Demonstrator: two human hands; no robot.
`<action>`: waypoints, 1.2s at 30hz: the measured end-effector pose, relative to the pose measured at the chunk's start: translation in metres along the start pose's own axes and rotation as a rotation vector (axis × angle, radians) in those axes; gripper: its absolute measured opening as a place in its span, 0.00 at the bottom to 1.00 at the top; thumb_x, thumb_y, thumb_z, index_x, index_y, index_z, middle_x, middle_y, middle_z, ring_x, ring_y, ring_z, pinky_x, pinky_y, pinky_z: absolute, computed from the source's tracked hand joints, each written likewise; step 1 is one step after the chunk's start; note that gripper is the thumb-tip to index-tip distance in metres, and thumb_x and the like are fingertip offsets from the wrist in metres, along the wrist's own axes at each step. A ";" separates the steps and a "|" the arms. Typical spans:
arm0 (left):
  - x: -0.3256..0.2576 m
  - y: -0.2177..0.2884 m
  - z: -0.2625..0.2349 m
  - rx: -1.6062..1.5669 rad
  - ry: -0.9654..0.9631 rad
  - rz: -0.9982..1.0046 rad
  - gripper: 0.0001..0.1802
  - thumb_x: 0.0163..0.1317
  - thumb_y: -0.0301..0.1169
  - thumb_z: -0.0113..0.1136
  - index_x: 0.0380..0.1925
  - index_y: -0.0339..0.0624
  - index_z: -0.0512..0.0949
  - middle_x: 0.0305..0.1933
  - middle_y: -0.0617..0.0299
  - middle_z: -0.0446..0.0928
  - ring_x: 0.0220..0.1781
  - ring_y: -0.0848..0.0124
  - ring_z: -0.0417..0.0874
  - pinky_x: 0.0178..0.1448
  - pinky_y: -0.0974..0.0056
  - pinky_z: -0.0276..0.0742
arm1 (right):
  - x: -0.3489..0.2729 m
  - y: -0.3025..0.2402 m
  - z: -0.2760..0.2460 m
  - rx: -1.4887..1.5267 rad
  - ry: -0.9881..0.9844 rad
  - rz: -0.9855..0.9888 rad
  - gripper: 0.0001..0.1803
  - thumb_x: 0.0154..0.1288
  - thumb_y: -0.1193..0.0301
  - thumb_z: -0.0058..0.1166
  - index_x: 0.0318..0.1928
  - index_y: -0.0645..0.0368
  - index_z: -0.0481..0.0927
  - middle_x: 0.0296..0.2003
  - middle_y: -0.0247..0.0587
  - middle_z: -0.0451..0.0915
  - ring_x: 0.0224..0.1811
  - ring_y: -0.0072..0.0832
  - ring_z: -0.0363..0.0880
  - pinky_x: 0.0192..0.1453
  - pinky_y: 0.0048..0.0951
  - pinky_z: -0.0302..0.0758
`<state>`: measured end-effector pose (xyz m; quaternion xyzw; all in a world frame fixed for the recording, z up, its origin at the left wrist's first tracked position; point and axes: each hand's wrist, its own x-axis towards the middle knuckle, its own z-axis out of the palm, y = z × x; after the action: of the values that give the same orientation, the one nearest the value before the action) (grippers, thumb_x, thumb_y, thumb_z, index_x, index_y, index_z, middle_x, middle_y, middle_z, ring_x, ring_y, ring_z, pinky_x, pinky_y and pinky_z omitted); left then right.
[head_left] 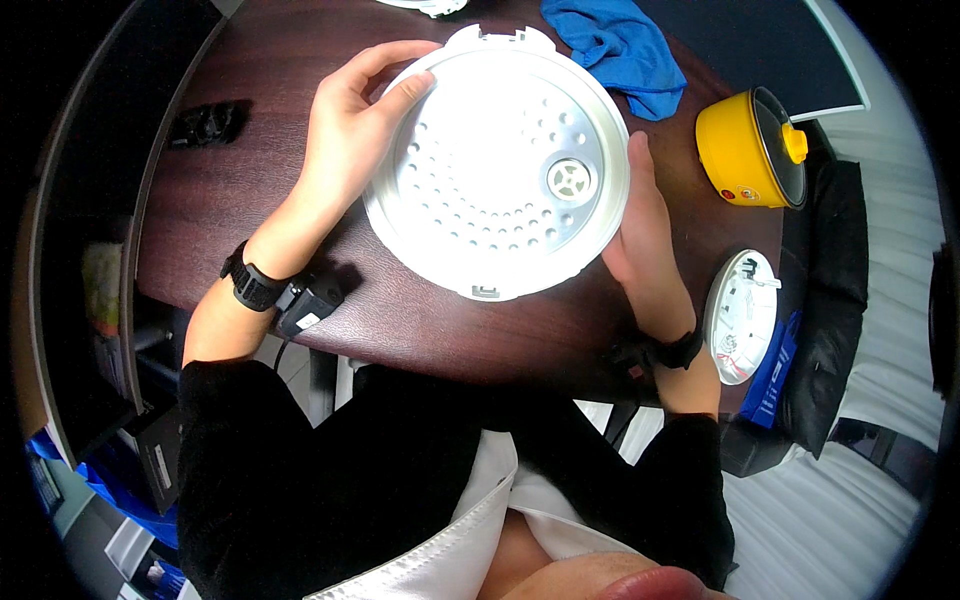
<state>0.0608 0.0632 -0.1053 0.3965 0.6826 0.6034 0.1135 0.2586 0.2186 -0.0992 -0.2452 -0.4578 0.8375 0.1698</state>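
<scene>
Lid (497, 165), one, round, white; head view, upper middle, over the table (265, 130), its inner face toward us; whether it touches the tabletop we cannot tell. Fitted with a dimpled metal plate (480, 185), a round vent (572, 179) right of centre, lugs (500, 38) at the top and a small catch (485, 291) at the bottom. Grip: our left hand (362, 110) is closed on the upper left edge, thumb on the face; our right hand (645, 215) grips the right edge, thumb upward, fingers hidden behind, their pressure not to be told. Handling, in our judgement: light to moderate in weight, stiff, the metal smooth and apt to slip; lugs and catch the likeliest parts to snap. Best hold, we think: the plain outer edge at opposite sides, off the vent. Also listed: blue cloth (625, 55), crumpled, just beyond the lid's upper right; yellow pot (735, 150), dark cover, yellow knob, well to the right; white panel (735, 315), oval, by our right forearm; blue bag (772, 375) beside it; black item (205, 125), kind unclear, far left.
</scene>
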 end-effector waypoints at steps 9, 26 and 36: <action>0.002 -0.009 0.002 -0.130 -0.148 -0.442 0.25 0.68 0.49 0.47 0.51 0.38 0.73 0.43 0.60 0.76 0.43 0.77 0.75 0.44 0.73 0.72 | 0.002 0.000 -0.003 0.015 0.019 0.008 0.29 0.74 0.51 0.29 0.60 0.62 0.65 0.52 0.44 0.75 0.54 0.28 0.75 0.58 0.31 0.72; 0.014 0.061 0.010 0.160 -0.070 0.077 0.38 0.58 0.50 0.59 0.52 0.24 0.65 0.43 0.41 0.77 0.46 0.57 0.81 0.51 0.60 0.76 | -0.024 0.000 0.011 0.115 0.063 -0.078 0.30 0.73 0.53 0.32 0.59 0.67 0.66 0.53 0.46 0.74 0.54 0.29 0.74 0.58 0.31 0.70; 0.017 0.099 0.036 0.155 -0.029 0.109 0.47 0.49 0.56 0.66 0.52 0.20 0.65 0.39 0.42 0.78 0.40 0.61 0.83 0.45 0.63 0.79 | -0.050 0.005 0.018 -0.362 -0.002 -0.506 0.32 0.68 0.49 0.44 0.54 0.68 0.69 0.45 0.44 0.72 0.49 0.28 0.70 0.55 0.28 0.65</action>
<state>0.1126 0.0966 -0.0182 0.4493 0.7031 0.5480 0.0595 0.2891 0.1785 -0.0821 -0.1490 -0.6461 0.6739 0.3260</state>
